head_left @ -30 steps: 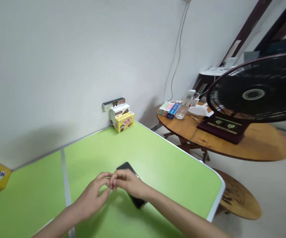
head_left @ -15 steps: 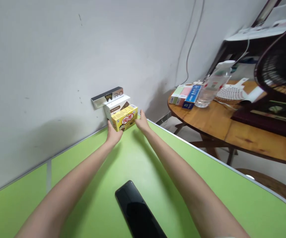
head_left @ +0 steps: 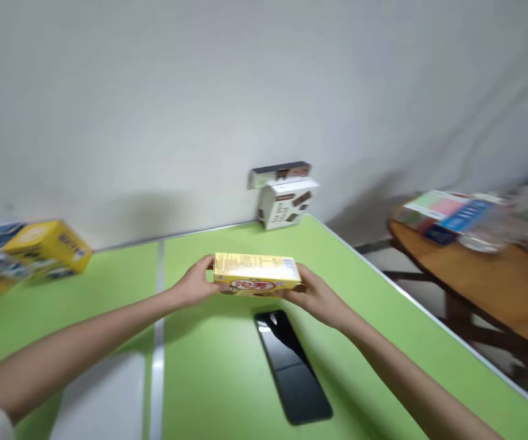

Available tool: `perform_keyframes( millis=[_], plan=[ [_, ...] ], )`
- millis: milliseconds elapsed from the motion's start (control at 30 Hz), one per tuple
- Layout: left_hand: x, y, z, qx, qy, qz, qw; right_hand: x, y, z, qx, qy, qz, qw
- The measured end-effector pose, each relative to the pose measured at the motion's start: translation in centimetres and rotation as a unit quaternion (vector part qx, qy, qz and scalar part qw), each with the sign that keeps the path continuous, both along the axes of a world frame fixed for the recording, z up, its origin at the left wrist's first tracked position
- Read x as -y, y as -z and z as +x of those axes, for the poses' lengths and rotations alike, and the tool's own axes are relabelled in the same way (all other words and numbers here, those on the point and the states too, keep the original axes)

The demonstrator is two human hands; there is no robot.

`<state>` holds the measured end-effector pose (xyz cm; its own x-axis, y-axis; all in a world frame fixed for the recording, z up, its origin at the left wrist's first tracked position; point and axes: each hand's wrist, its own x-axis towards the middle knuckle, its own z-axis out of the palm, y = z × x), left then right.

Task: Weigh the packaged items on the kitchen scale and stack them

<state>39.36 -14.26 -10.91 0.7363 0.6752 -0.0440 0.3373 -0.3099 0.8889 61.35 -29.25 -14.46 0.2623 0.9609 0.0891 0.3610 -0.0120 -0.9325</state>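
Observation:
A small yellow box with red and white print is held between my two hands above the green table. My left hand grips its left end, and my right hand grips the right end. Just below the box lies a black smartphone, flat on the table. Behind it, in the far corner against the wall, stands a white box with brown pictures. A slim dark-topped box sits behind that one.
Blurred at the left by the wall are a yellow carton and other packages. A white flat item lies under my left forearm. On the right, a wooden table bears coloured boxes and a blurred clear bottle.
My hands have lifted the yellow box away from the white box in the corner and brought it nearer me. The view has turned left, bringing the yellow carton into sight.

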Motion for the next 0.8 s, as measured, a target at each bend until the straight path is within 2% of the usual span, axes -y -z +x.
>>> perform_keyframes(
  millis=[133,200,233,300,400,467,567,667,800],
  plan=[
    [2.1,-5.1,-10.9,-0.022,-0.001,0.017,1.000,0.6,-3.9,-8.8,-0.022,-0.081,-0.017,0.996],
    [3.1,-6.5,-16.3,-0.028,-0.018,0.012,0.999,0.7,-5.3,-13.5,-0.015,-0.132,-0.025,0.991],
    [3.7,-6.6,-18.9,-0.028,-0.028,0.005,0.999,0.7,-5.7,-15.8,-0.002,-0.153,-0.029,0.988],
    [4.9,-6.0,-23.6,-0.020,-0.050,-0.016,0.998,0.7,-5.8,-20.0,0.026,-0.189,-0.036,0.981],
    [6.7,-3.4,-28.8,-0.002,-0.089,-0.050,0.995,0.7,-4.9,-24.5,0.047,-0.219,-0.052,0.973],
    [7.5,-1.5,-30.8,0.013,-0.117,-0.062,0.991,0.6,-4.2,-26.2,0.067,-0.230,-0.077,0.968],
    [8.3,0.6,-32.4,0.045,-0.155,-0.063,0.985,0.4,-3.9,-27.2,0.103,-0.246,-0.120,0.956],
    [8.6,1.9,-33.1,0.082,-0.173,-0.063,0.979,0.6,-4.7,-27.1,0.137,-0.218,-0.130,0.958],
    [8.5,2.9,-33.5,0.120,-0.168,-0.050,0.977,0.5,-6.0,-26.6,0.153,-0.185,-0.092,0.966]
  ],
)
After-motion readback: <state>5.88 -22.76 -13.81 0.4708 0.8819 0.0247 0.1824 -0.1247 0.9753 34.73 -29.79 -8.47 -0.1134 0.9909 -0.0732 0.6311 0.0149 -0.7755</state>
